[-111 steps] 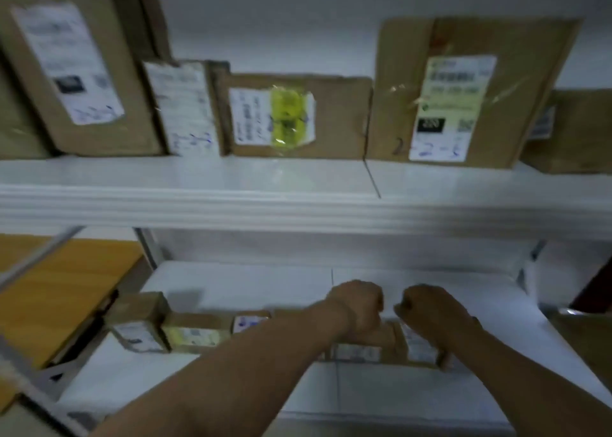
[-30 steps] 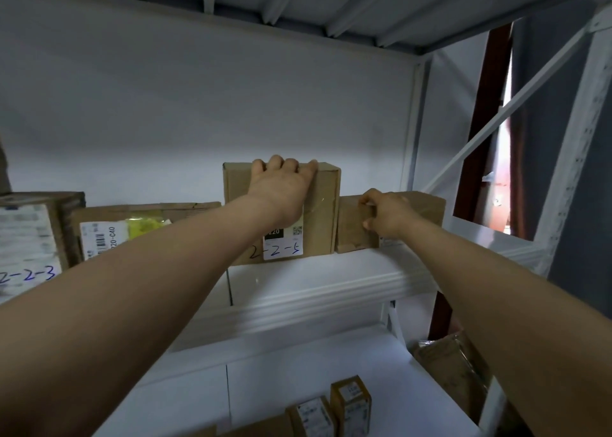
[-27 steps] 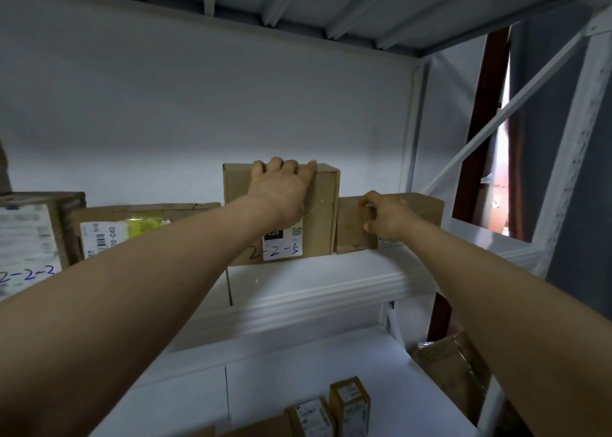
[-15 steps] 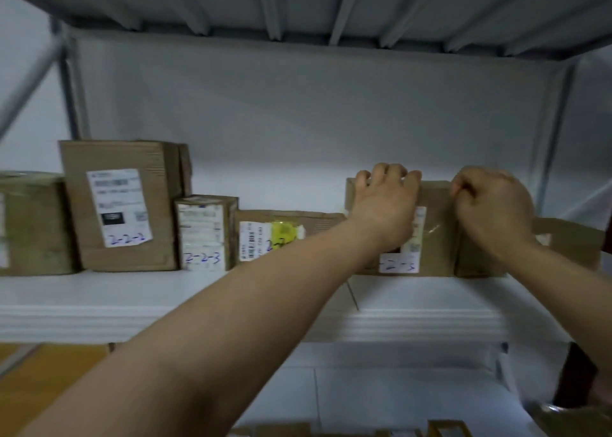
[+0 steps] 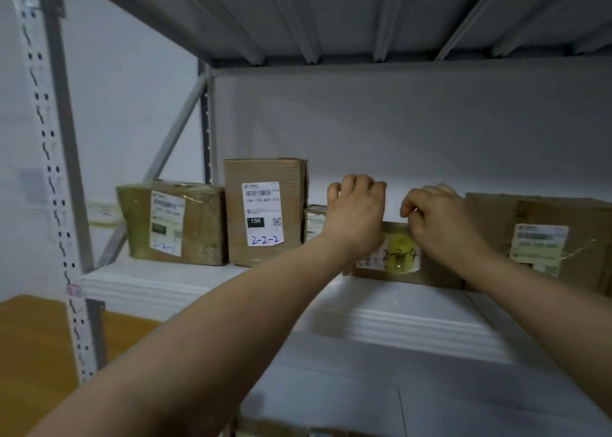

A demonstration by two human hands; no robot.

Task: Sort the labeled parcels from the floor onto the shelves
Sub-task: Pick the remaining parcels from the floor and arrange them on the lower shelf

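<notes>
Head camera gave me one white shelf (image 5: pixel 205 281) carrying a row of labelled boxes. The parcel marked 2-2-4 (image 5: pixel 399 259) lay low on it, between a small parcel (image 5: pixel 314 221) and a big parcel (image 5: pixel 543 238). My left hand (image 5: pixel 356 218) was up at its left top corner and my right hand (image 5: pixel 440 224) above its top edge, both with curled fingers. I could not tell whether either gripped it. Parcel 2-2-2 (image 5: pixel 265 211) stood upright further left.

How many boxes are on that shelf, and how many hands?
Boxes on the shelf: 5 (taped box, tall box, half-hidden box, low box, right box)
Hands: 2 (left hand, right hand)
Total: 7
</notes>
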